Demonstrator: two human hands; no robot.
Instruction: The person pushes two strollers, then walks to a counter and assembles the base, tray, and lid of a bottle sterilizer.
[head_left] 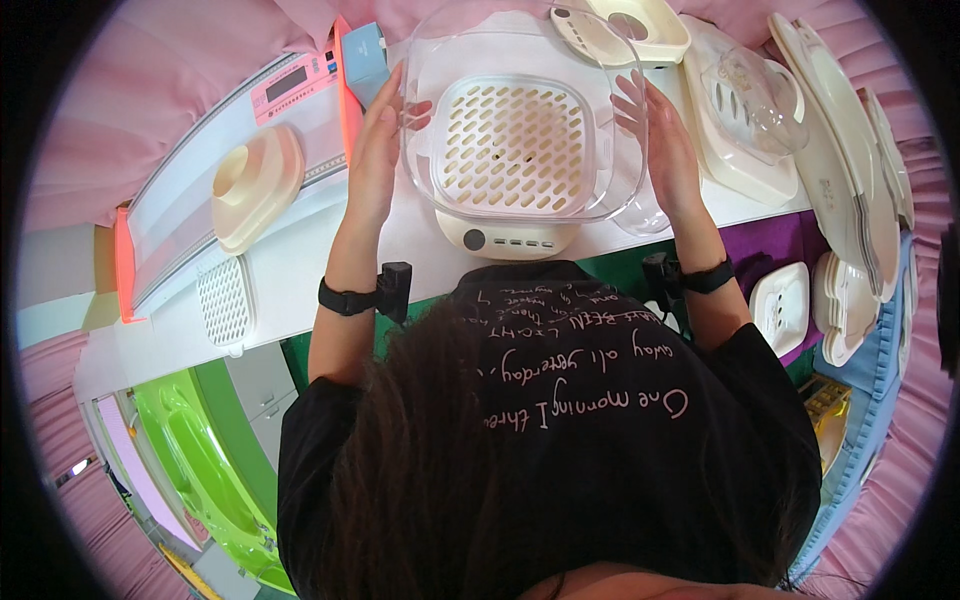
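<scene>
Between my two hands is a large clear plastic tub (pixel 421 178) with rounded corners, possibly a steamer tier or cover. My left hand (pixel 384 135) lies along its left wall, fingertips showing through the plastic. Against the right wall presses my right hand (pixel 668 140), its fingers wrapped partly round the side. Under the tub, seen through it, is a white slotted tray (pixel 515 140) with oblong holes. The tray is over a cream base (pixel 508 238) that has a dark round knob and a row of buttons on its front. Whether the tub touches the tray, I cannot tell.
On the left sit a cream funnel-like part (pixel 258 188), a white slotted plate (pixel 227 303), a pink panel (pixel 298 86) and a blue box (pixel 364 58). A second cream base (pixel 590 35) is at the back. Right are a clear dome (pixel 765 105) and stacked cream panels (pixel 835 150).
</scene>
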